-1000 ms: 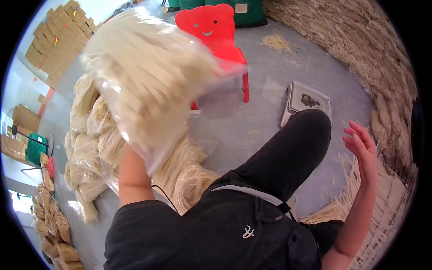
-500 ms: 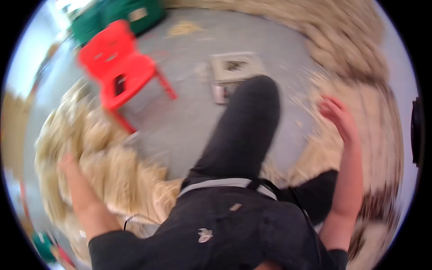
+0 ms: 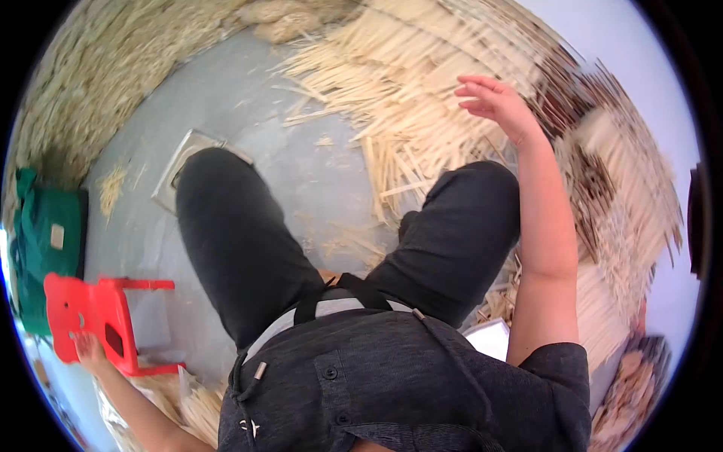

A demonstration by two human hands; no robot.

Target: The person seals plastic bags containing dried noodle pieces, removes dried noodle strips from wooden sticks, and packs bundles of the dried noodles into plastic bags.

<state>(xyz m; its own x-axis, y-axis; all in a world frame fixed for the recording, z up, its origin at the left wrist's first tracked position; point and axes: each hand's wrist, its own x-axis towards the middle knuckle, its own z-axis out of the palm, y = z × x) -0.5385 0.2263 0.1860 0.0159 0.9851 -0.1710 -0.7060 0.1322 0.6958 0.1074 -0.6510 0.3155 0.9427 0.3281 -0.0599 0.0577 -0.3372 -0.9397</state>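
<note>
Currently | right hand [image 3: 497, 109] loosely spread, seemingly empty, above pale strips [image 3: 407, 83], well across the floor from red chair [image 3: 90, 305] | left hand [image 3: 89, 352] by chair, grip unclear to me | I'd line relaxed fingers along strips.

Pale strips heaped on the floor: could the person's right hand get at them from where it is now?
Probably yes. The right hand looks empty and appears in front of the pale strips, with nothing visible in between. How far down it must reach is hard to tell.
</note>
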